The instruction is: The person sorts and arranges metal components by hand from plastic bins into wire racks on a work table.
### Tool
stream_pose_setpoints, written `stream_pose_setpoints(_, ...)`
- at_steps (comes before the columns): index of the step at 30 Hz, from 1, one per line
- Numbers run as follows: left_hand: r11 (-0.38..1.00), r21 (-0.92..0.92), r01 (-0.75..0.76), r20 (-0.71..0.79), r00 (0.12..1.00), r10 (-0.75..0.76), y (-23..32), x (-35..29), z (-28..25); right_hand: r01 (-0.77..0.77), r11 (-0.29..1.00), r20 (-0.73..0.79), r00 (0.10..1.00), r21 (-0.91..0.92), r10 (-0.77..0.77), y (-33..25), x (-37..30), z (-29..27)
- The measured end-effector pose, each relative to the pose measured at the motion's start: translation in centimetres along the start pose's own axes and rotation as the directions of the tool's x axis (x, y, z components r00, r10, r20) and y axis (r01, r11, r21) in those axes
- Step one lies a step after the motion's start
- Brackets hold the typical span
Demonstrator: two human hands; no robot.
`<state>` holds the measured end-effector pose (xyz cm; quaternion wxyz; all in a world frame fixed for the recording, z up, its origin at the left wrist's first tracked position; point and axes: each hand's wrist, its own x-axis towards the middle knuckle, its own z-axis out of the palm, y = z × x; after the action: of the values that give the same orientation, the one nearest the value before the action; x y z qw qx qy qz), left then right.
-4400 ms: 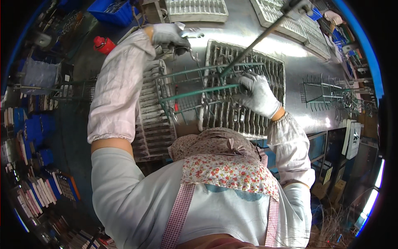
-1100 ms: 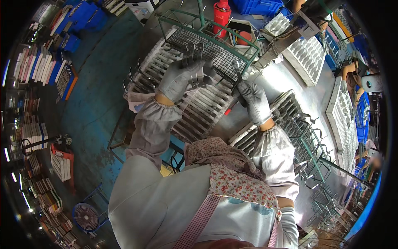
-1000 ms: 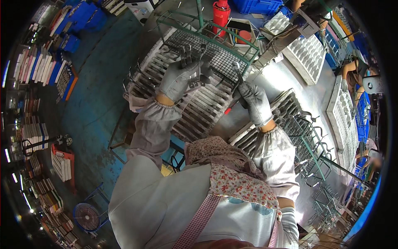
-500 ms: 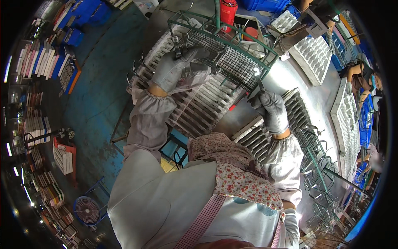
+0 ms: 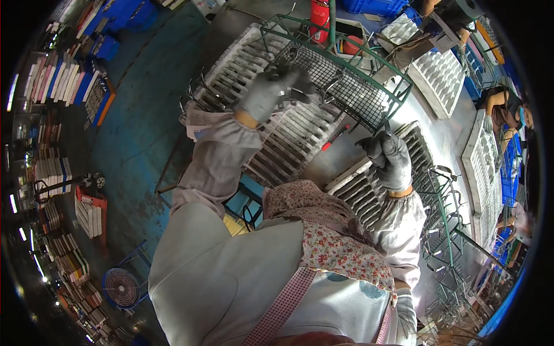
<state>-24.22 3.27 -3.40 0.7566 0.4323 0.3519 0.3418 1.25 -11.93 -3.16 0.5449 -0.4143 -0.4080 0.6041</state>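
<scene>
My gloved left hand [image 5: 266, 95] is over a slatted pale tray [image 5: 239, 57], at the left end of a green wire rack [image 5: 398, 95]. Its fingers are closed and partly blurred among dark, shiny metal pieces; what they grip I cannot make out. The rack has a mesh panel [image 5: 337, 75] and curved metal hooks along its near side. Below the rack's right corner, my gloved right hand [image 5: 391, 161] is closed, pinching a thin metal piece [image 5: 386, 122] that points up. Beneath that hand lies a second slatted tray [image 5: 352, 193].
A red-handled tool [image 5: 334, 138] lies between the trays. Behind the rack stand a red bottle [image 5: 319, 20] and a box with a red round item [image 5: 352, 45]. Another green rack [image 5: 444, 213] is at the right. More trays [image 5: 437, 81] lie farther off, near a co-worker [image 5: 502, 109].
The green rack and my left hand have both shifted to the right. My right hand has moved slightly right and down, still holding the thin metal piece.
</scene>
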Motion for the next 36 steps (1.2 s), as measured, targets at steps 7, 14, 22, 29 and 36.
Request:
stream_pose_setpoints(7, 0.898, 0.363, -0.248, -0.074, 0.953, 0.293, -6.3, 0.2, -4.6, 0.095, 0.995, -0.028, 0.995, -0.006, -0.095, -0.8, -0.3, -1.5)
stream_pose_setpoints(14, 0.961, -0.036, -0.274, -0.241, 0.936, 0.258, 0.2, -2.6, -5.3, 0.069, 0.997, -0.006, 0.998, -0.024, -0.069, -1.1, -0.9, -2.2)
stream_pose_setpoints(22, 0.984, -0.04, -0.175, -0.177, 0.97, 0.166, -0.5, -1.5, -4.7, 0.049, 0.999, 0.051, 0.998, -0.01, -0.048, -0.4, -1.4, -3.3)
stream_pose_setpoints(29, 0.986, -0.041, -0.163, -0.128, 0.979, 0.157, -2.7, 0.4, -4.6, 0.126, 0.981, 0.013, 0.992, 0.147, -0.129, 0.2, -3.1, -3.7)
stream_pose_setpoints(36, 0.853, -0.479, -0.206, -0.357, 0.934, 0.025, -4.4, 4.6, -3.8, 0.042, 0.951, 0.098, 0.995, -0.307, -0.012, 4.0, -4.5, -7.1)
